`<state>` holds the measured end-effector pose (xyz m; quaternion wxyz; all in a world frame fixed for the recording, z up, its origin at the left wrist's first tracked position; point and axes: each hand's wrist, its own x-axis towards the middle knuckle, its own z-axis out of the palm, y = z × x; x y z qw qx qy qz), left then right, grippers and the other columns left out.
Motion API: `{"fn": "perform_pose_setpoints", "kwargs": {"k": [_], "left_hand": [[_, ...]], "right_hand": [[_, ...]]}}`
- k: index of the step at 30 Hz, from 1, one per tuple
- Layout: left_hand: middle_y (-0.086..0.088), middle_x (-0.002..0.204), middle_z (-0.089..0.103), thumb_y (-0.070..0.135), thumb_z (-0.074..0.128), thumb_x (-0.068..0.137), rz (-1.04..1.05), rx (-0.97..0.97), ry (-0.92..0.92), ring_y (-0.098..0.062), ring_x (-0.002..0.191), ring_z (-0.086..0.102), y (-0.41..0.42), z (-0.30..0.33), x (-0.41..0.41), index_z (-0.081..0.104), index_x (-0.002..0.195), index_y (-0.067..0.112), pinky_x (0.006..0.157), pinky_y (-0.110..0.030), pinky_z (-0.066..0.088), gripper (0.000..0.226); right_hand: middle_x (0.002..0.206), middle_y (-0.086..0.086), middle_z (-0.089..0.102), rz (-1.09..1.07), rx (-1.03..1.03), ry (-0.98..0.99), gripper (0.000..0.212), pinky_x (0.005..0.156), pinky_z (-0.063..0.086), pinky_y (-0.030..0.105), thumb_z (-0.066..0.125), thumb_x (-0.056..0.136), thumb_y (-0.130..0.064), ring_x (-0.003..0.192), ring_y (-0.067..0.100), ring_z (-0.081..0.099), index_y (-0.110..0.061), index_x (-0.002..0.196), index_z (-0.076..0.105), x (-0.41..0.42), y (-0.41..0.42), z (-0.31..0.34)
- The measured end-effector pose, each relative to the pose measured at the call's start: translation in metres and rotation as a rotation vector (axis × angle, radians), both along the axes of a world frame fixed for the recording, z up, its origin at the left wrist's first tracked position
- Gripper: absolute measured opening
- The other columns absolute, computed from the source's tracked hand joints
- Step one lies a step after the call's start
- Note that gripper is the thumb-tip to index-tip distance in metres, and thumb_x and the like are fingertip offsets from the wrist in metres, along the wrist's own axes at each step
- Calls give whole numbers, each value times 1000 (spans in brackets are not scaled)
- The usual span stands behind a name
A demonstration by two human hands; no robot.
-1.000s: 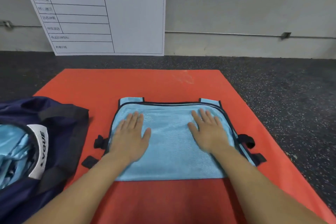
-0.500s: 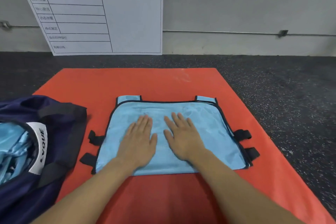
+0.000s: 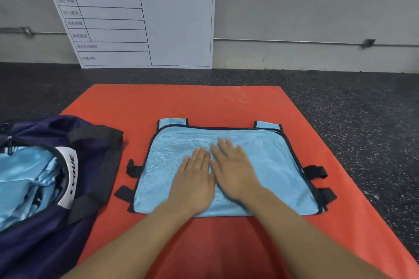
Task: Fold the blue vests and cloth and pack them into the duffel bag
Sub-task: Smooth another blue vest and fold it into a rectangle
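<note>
The step in hand looks like pressing the stacked blue vest flat before its next fold, and doing it well means keeping both palms low and even so the mesh does not bunch, then working out toward the edges where the black straps stick out (those tabs are likely to catch if they are left splayed). The fold should probably run across the middle, under the hands, to give a packet narrow enough for the bag's opening.

Both hands lie palm-down on the vest with fingers straight and close together, holding nothing. The left hand and right hand sit side by side at the centre, inner edges just touching, forearms converging from below. The vest lies on the orange mat, spreading out to either side of the hands. The duffel bag lies open beyond the left hand, well apart from it, with blue fabric already showing inside.
</note>
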<state>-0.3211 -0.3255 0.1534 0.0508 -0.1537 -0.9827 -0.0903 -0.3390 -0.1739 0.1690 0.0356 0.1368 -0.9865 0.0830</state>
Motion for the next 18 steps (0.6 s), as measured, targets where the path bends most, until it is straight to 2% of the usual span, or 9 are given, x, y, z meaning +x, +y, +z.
{"fn": "perform_pose_setpoints", "kwargs": {"k": [2,6,9,14,18], "left_hand": [[-2,170,-2,48,-13,85,0,-18,-29,-14,155,-8,0,-2,-1,3,162,13,127,-36,-3,86],[1,169,-6,56,0,96,91,9,-19,-12,155,-11,-29,1,-14,2,162,15,125,-33,-8,78],[-1,169,-8,55,14,104,176,-16,-68,-13,155,-12,-52,7,-27,-1,162,14,126,-35,-6,72],[-1,170,-3,59,16,102,240,-31,-70,-13,155,-7,-80,11,-44,5,162,14,127,-37,0,76],[-1,169,-4,60,16,102,255,-32,-75,-14,155,-8,-85,8,-52,5,162,13,127,-38,1,77]], "right_hand": [[171,0,7,13,-43,-52,82,128,0,42,-12,89,-52,158,19,0,-28,163,14,2,-4,-8],[172,-2,2,-150,-20,-66,60,128,-4,42,16,106,-54,158,17,-5,-35,163,13,-18,42,-8],[172,4,2,-286,4,-60,65,127,-2,45,17,102,-64,158,22,-5,-39,162,15,-30,77,-6],[169,20,1,-500,-42,-70,72,127,0,47,21,96,-76,158,31,-5,-42,159,22,-38,112,-1],[169,9,16,-497,-82,-57,69,126,5,46,31,98,-70,158,23,5,-36,158,32,-42,123,1]]}}
